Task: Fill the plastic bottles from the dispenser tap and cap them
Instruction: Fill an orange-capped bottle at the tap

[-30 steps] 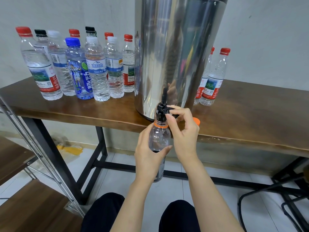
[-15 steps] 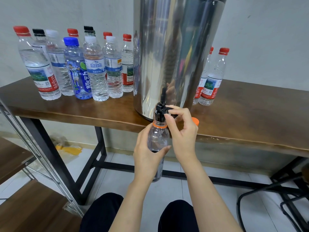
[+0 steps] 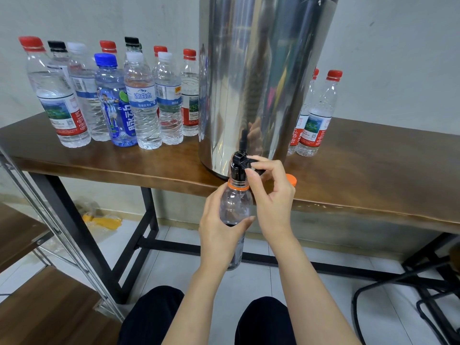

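A tall steel dispenser [image 3: 261,78] stands on the wooden table [image 3: 373,175], its black tap [image 3: 239,165] overhanging the front edge. My left hand [image 3: 219,232] grips a clear bottle [image 3: 235,207] with an orange neck ring, its mouth held right under the tap. My right hand [image 3: 272,195] pinches the tap's black lever with thumb and forefinger. An orange cap [image 3: 291,179] lies on the table just behind that hand.
Several capped water bottles [image 3: 139,100] stand in a cluster on the table's left. Two red-capped bottles [image 3: 317,115] stand right of the dispenser. A metal-framed wooden shelf [image 3: 37,245] is at lower left, black chair legs [image 3: 423,282] at lower right. My knees are below.
Both hands stay as they were, on the bottle and the tap lever. The view has shifted slightly.
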Action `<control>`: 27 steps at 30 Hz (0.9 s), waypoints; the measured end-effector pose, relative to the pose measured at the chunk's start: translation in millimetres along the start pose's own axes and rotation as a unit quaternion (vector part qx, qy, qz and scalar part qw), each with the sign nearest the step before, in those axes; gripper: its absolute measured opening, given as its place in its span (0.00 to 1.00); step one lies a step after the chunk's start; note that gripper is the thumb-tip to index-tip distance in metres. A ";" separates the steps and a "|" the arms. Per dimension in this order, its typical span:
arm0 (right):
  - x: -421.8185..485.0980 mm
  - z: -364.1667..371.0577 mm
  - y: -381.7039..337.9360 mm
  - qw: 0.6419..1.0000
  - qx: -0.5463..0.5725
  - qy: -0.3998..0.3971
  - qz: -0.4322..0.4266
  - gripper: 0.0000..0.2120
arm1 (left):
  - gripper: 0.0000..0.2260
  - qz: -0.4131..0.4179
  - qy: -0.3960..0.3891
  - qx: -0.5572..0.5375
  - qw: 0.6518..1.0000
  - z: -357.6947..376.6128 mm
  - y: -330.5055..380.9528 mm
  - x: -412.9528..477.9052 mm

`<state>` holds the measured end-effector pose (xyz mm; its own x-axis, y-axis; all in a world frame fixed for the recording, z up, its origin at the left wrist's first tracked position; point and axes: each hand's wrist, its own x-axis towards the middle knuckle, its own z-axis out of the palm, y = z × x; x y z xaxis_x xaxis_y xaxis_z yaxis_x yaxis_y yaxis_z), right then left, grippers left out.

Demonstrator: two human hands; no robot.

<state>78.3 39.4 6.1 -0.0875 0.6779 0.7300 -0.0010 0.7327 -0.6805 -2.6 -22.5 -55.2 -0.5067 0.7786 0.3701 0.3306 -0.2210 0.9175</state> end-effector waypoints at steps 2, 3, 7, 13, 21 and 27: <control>0.0 0.3 0.2 1.000 -0.001 0.002 0.001 0.04 | 0.37 0.003 0.001 -0.001 1.000 -0.1 0.3 0.0; 0.0 0.4 0.2 1.000 -0.002 0.001 0.001 0.05 | 0.37 0.005 0.002 -0.002 1.000 -0.3 0.2 -0.1; 0.1 -0.1 0.8 1.000 -0.005 0.001 -0.001 0.05 | 0.37 0.006 0.001 -0.005 1.000 -1.2 0.0 -0.3; -0.2 0.3 0.3 1.000 -0.001 0.003 0.000 0.04 | 0.37 0.013 0.007 -0.007 1.000 -0.5 0.1 -0.3; 0.1 0.3 0.5 1.000 0.002 0.003 -0.001 0.05 | 0.36 0.008 0.009 -0.005 1.000 0.4 -1.3 -0.8; -0.5 0.2 0.1 1.000 -0.002 0.002 0.003 0.05 | 0.37 0.008 0.010 -0.008 1.000 0.2 -0.9 -1.1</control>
<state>78.2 39.2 5.6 -0.0825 0.6818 0.7268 0.0041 0.7296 -0.6839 -2.2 -23.0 -56.4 -0.5175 0.7630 0.3873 0.3255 -0.2431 0.9138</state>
